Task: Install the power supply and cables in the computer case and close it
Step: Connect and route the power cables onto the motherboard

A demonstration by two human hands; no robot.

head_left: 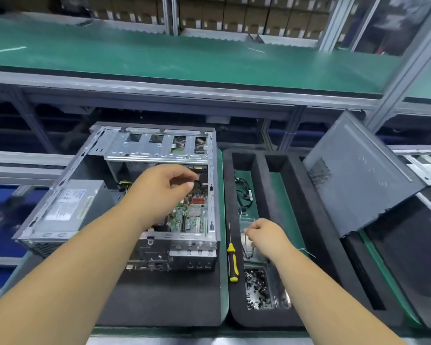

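A: Where is the computer case (125,195) sitting?

B: On its side on a black mat (159,295) on the bench (224,331), open side up. The power supply (70,205) sits in its left part, label up. The green motherboard (192,215) shows on the right, with the metal drive cage (159,145) at the far end.

A: And the left hand (159,190)?

B: It reaches into the case above the motherboard. Its fingers (184,174) are curled, thumb and forefinger drawn close around a black cable (198,183); whether they actually grip it, I cannot tell.

A: The right hand (264,235)?

B: Over the black foam tray (259,170) to the right of the case. Its fingers (250,231) are curled together and pinch a thin pale tie (253,220), or something like it; it is too small to tell.

A: What else lies in that tray?

B: A bundle of black cables (243,192) in the far part of the compartment, a clear box of small dark screws (256,287) nearer, and a yellow-and-black screwdriver (232,260) on the tray's left rim.

A: The side panel?

B: The grey side panel (358,178) leans tilted at the right, resting on another dark case (408,245).
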